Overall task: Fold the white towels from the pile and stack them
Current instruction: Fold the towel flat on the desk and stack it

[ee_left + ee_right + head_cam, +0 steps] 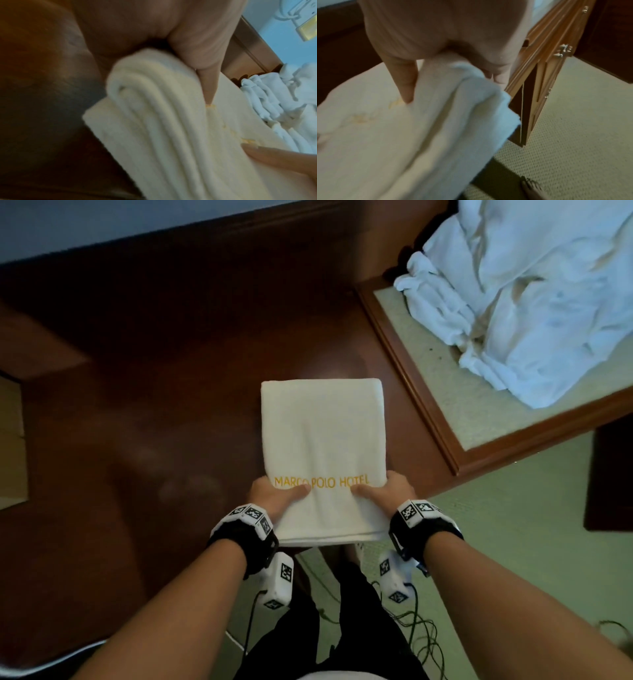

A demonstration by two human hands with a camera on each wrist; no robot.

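A folded white towel with yellow "MARCO POLO HOTEL" lettering lies lengthwise on the dark wooden table, its near end hanging past the table's edge. My left hand grips the towel's near left side, thumb on top. My right hand grips the near right side the same way. The left wrist view shows the stacked folded layers of the towel under my thumb. In the right wrist view my thumb presses the towel from above, fingers underneath. The pile of unfolded white towels sits at the upper right.
The pile rests on a lower wood-framed surface to the right of the table. Green carpet and trailing cables lie below. A wooden drawer unit with metal handles stands to the right. A dark piece of furniture is at the far right.
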